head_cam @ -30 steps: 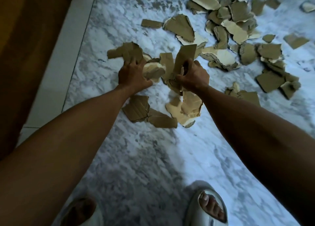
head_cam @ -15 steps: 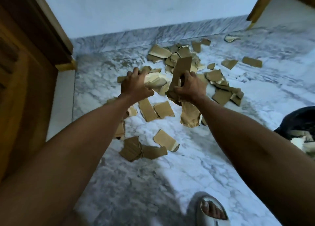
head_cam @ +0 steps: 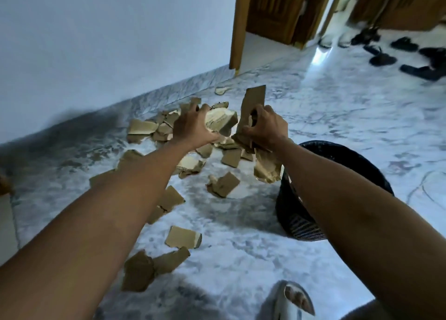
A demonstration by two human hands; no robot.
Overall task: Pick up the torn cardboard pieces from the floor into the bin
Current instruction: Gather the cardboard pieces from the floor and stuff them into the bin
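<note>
My left hand [head_cam: 190,126] grips a thick wad of torn cardboard pieces [head_cam: 220,121], raised above the floor. Beside it, my right hand [head_cam: 265,126] clutches more pieces, with a tall brown strip [head_cam: 253,100] sticking up and a ragged piece [head_cam: 266,167] hanging below the wrist. The black mesh bin [head_cam: 296,213] stands on the floor to the right, mostly hidden under my right forearm. Several torn cardboard pieces [head_cam: 224,183] lie scattered on the marble floor, toward the wall and near my feet [head_cam: 182,237].
A white wall with a marble skirting runs along the left. A wooden door frame [head_cam: 237,25] stands at the back, with dark sandals [head_cam: 405,44] on the floor at the far right. My right foot in a pale slipper [head_cam: 293,300] shows at the bottom.
Both hands have lifted with their cardboard and swung right toward the bin. The view has turned right, bringing the bin, door frame and sandals into sight.
</note>
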